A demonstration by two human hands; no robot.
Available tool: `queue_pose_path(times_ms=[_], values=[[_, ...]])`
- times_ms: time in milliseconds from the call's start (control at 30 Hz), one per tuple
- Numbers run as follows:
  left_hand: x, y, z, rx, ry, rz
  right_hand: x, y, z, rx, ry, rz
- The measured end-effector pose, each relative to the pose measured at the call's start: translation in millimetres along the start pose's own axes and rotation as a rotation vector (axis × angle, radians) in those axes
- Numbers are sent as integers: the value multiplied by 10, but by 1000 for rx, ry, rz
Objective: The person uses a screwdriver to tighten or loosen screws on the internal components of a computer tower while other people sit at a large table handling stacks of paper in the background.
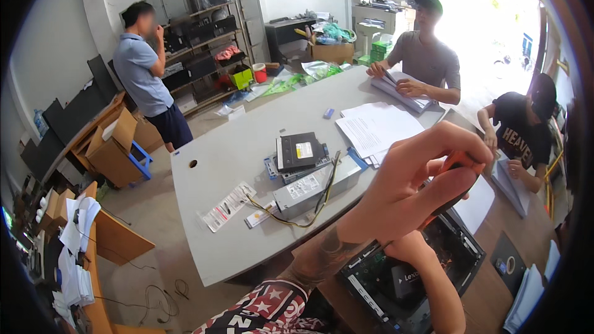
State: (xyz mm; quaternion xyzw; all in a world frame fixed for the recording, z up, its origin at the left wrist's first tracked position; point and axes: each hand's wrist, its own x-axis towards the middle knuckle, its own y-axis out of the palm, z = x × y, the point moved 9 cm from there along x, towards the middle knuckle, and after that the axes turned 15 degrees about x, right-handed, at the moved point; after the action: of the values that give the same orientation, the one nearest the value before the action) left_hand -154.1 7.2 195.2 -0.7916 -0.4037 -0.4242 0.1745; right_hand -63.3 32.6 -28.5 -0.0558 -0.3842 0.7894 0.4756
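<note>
My left hand [427, 182] is raised close to the camera, its fingers curled round an orange-and-black tool handle [456, 161]. Its tattooed forearm comes in from the lower left. Below it, my right hand [409, 248] reaches over an opened black computer case [365, 287]; its fingers are mostly hidden behind the left hand. Inside the case, a dark drive [405, 281] with pale lettering lies beside the right forearm, and green circuit board shows. The tool's tip is hidden.
On the white table [216, 148] lie a silver power supply [309, 192] with cables, a black optical drive [297, 150], a blister pack [229, 206] and paper sheets [377, 127]. Two people handle paper stacks at the right; another person [139, 68] stands by shelves. A tape roll [508, 265] lies lower right.
</note>
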Motion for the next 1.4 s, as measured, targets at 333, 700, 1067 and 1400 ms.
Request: queue_pose_path(times_ms=[333,700,1067,1400], values=[[292,172,60,-136,-155,128,36,118,149,-238,-208,22],[187,270,27,-288,-215,425,-30,37,181,-239,-255,-40],[139,150,-98,610,-93,-125,-35,58,195,-242,-228,8],[38,93,-56,281,-183,88,-31,53,136,-232,-194,-8]])
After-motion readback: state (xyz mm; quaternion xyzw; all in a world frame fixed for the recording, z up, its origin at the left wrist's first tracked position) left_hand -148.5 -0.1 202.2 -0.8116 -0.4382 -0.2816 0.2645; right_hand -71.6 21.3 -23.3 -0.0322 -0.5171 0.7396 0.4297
